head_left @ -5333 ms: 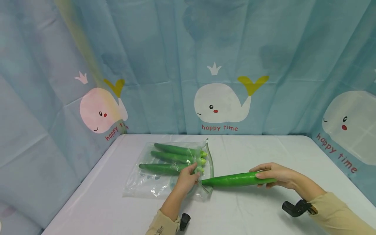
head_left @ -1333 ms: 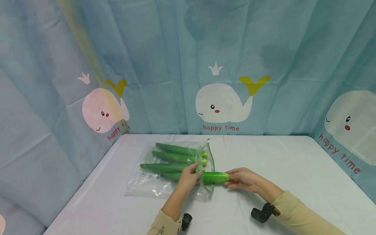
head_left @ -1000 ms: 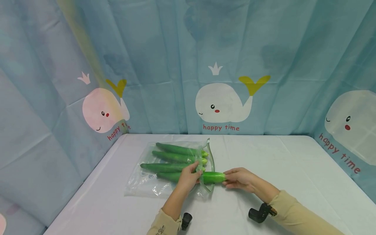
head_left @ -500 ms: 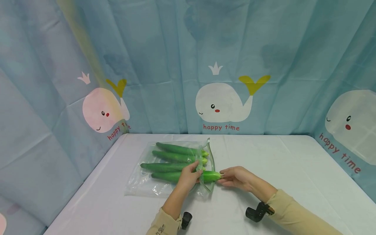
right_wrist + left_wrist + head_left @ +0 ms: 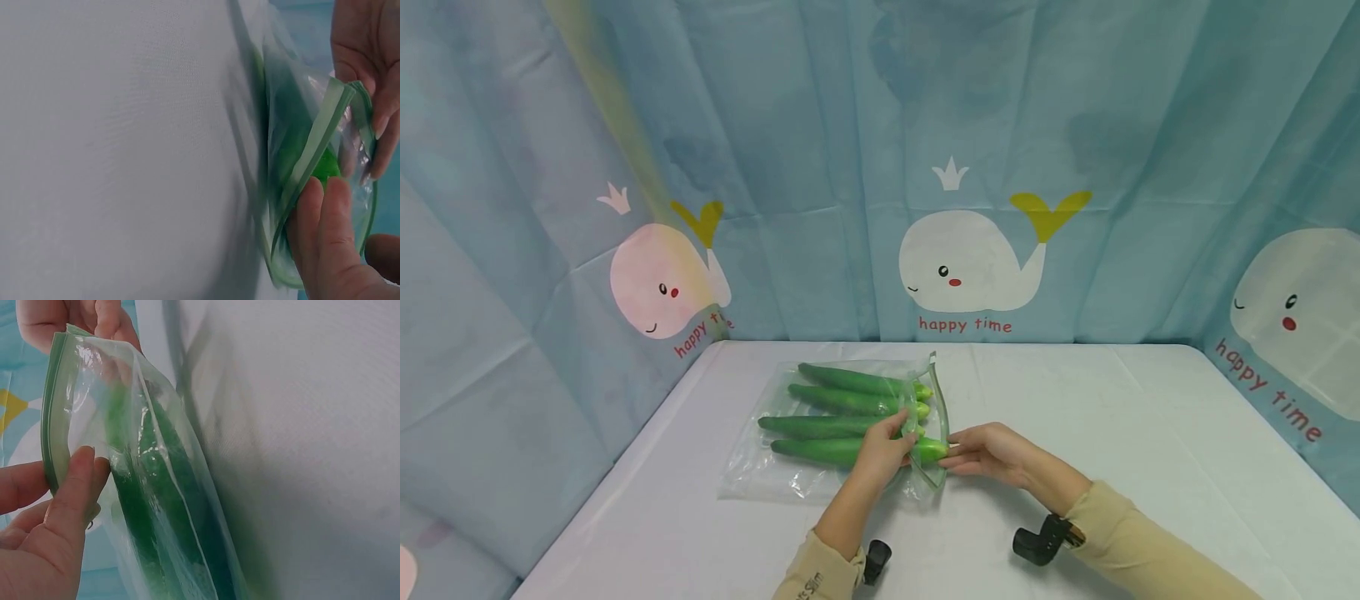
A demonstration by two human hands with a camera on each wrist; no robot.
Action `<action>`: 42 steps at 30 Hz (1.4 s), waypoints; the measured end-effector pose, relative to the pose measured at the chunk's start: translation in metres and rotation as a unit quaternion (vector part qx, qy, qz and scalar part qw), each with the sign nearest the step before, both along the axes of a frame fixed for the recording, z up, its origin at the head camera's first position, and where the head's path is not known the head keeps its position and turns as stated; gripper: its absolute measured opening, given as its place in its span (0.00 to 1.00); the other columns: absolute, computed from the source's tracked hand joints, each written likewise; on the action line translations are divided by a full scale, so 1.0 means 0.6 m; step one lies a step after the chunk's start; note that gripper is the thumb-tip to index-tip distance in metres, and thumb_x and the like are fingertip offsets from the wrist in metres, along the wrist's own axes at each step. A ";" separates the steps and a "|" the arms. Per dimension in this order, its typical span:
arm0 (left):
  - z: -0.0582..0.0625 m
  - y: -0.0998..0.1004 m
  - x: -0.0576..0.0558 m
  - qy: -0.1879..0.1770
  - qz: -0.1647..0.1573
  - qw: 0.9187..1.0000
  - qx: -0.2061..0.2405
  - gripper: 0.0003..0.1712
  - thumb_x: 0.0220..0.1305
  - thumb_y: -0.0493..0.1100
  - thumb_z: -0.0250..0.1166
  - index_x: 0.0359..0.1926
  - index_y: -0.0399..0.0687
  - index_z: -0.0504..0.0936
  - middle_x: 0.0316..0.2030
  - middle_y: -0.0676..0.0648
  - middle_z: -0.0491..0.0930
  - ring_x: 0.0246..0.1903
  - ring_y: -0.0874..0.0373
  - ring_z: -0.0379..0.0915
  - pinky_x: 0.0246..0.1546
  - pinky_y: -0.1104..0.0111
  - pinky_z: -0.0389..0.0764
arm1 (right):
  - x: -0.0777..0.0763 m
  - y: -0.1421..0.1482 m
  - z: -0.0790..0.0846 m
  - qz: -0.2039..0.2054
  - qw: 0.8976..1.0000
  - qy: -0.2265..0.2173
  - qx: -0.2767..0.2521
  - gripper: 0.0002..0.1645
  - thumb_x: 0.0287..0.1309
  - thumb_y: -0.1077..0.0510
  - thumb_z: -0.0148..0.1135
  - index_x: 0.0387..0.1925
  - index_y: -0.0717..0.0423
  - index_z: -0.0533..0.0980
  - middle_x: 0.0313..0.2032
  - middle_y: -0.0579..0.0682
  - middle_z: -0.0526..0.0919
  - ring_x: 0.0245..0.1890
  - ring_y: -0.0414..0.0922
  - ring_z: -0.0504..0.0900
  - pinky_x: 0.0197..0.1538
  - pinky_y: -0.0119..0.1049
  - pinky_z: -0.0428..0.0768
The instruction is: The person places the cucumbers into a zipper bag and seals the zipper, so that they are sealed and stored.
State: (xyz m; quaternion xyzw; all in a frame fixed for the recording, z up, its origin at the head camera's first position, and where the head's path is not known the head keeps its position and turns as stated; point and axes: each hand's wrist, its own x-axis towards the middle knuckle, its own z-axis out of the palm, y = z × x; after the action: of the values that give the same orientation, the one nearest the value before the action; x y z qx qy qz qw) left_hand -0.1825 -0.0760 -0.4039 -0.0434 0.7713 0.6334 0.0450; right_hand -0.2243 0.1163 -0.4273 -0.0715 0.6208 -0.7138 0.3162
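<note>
A clear zip bag (image 5: 741,479) with a green zip edge lies on the table, its mouth facing right. Several long green cucumbers lie side by side inside, yellowish ends toward the opening. My left hand (image 5: 876,457) pinches the near part of the bag's mouth between thumb and fingers. At the opening, my right hand (image 5: 988,452) has its fingers against the end of the nearest cucumber (image 5: 820,451). In the right wrist view its extended fingers (image 5: 336,219) reach into the mouth at the bright green tip (image 5: 326,165), the thumb apart.
A white cloth (image 5: 1120,417) covers the table. Blue curtains (image 5: 805,275) printed with whales stand behind it and at both sides. Black wrist cameras (image 5: 1037,543) stick out from both forearms, low over the tabletop.
My right hand has moved left, and the nearest cucumber has slid from outside the mouth into the bag. Its grip has changed to fingertips on the end. The left hand keeps its hold.
</note>
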 end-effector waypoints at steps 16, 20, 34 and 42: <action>0.006 0.001 -0.011 0.019 -0.014 1.000 0.001 0.29 0.69 0.32 0.56 0.69 0.30 0.62 0.68 0.28 0.58 0.63 0.37 0.63 0.49 0.57 0.80 | -0.015 -0.033 0.003 0.058 0.998 0.000 0.014 0.31 0.69 0.67 0.38 0.68 0.80 0.50 0.64 0.75 0.63 0.46 0.48 0.83 0.37 0.28 0.81; 0.005 0.001 -0.014 0.021 -0.015 1.000 -0.010 0.29 0.69 0.32 0.56 0.68 0.30 0.63 0.67 0.29 0.60 0.61 0.38 0.66 0.47 0.58 0.81 | -0.022 -0.038 0.008 0.059 0.998 0.001 0.029 0.30 0.68 0.67 0.40 0.68 0.80 0.52 0.61 0.74 0.67 0.40 0.43 0.83 0.34 0.28 0.79; 0.029 -0.009 -0.030 0.049 -0.099 0.985 -0.135 0.28 0.66 0.29 0.56 0.67 0.29 0.66 0.62 0.30 0.69 0.31 0.54 0.77 0.28 0.67 0.76 | -0.159 -0.046 0.030 -0.124 0.982 0.049 0.133 0.37 0.73 0.52 0.48 0.68 0.76 0.54 0.64 0.74 0.64 0.63 0.66 0.67 0.63 0.54 0.70; 0.040 -0.039 -0.066 0.047 -0.211 0.955 -0.205 0.26 0.71 0.32 0.53 0.67 0.27 0.64 0.57 0.30 0.75 0.48 0.40 0.76 0.30 0.64 0.76 | -0.202 -0.067 -0.001 -0.159 0.973 0.023 0.166 0.31 0.66 0.55 0.60 0.62 0.73 0.66 0.60 0.70 0.71 0.52 0.59 0.79 0.47 0.45 0.82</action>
State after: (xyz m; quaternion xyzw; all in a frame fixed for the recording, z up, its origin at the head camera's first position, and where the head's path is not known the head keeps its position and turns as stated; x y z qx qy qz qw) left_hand -0.2219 -0.0991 -0.3800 0.1416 0.8776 0.4388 0.1314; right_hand -0.3456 0.0759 -0.4279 0.0650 0.7410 -0.6403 0.1915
